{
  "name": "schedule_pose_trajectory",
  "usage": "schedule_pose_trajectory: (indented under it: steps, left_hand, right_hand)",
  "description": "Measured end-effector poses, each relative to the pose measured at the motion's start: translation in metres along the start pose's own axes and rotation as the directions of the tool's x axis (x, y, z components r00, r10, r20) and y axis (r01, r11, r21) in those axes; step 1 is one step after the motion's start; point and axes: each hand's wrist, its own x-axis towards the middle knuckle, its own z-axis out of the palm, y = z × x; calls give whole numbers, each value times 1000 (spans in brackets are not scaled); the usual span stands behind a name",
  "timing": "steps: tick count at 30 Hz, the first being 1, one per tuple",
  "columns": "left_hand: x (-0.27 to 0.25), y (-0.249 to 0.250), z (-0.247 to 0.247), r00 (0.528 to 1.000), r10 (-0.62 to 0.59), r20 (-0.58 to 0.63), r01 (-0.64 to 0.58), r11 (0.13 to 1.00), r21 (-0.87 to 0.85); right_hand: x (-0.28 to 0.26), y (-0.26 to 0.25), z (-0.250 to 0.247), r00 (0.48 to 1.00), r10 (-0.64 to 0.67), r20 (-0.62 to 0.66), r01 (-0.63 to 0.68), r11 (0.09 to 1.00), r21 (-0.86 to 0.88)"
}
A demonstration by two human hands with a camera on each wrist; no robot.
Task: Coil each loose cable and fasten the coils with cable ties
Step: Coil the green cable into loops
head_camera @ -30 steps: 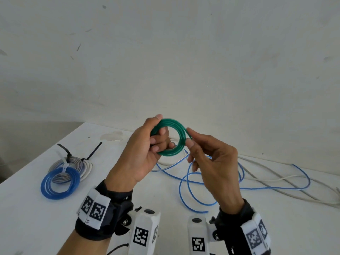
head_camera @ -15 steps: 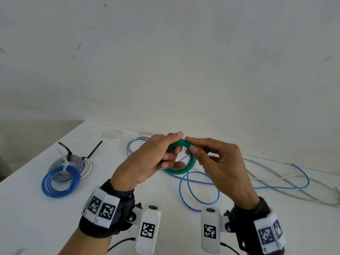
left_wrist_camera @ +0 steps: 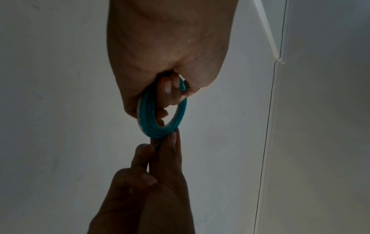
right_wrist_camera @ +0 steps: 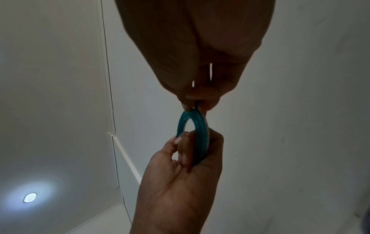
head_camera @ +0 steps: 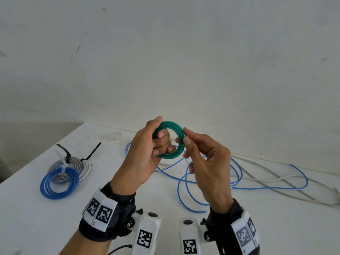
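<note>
Head view: the left hand [head_camera: 145, 153] grips the green cable coil [head_camera: 172, 156] above the white bench [head_camera: 27, 214], fingers curled through its ring; the right hand [head_camera: 207, 168] pinches its right edge; a tied blue coil [head_camera: 59, 183] and grey coil [head_camera: 73, 162] lie left; loose blue cable [head_camera: 239, 187] lies behind.

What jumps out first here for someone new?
The green coil, held up above the table between both hands: the left hand grips its left side and the right hand pinches its right edge. Next, the blue coil at far left, then the loose blue cable sprawled at right.
</note>
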Motion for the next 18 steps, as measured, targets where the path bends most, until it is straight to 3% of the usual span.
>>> schedule_pose_trajectory:
  steps: [4, 7, 13, 15, 18]
  left_hand:
    - [-3, -2, 4, 1000, 13, -6, -13, 999, -42]
    - [-2, -3, 4, 999, 35, -21, -36, 998, -50]
    - [2, -3, -2, 1000, 12, -3, -12, 999, 33]
    - [5, 0, -8, 999, -31, 36, 24, 987, 158]
    - [4, 1, -11, 984, -143, 105, 101, 939, 328]
  right_hand:
    - [0, 1, 3, 997, 20, -71, -14, 996, 84]
    - [-3, 2, 7, 997, 60, -49, -53, 988, 143]
    - [0, 5, 6, 998, 18, -65, -13, 996, 85]
    - [5, 1, -5, 1000, 2, -18, -2, 999, 42]
    - [9, -3, -22, 986, 7, 166, 5, 998, -70]
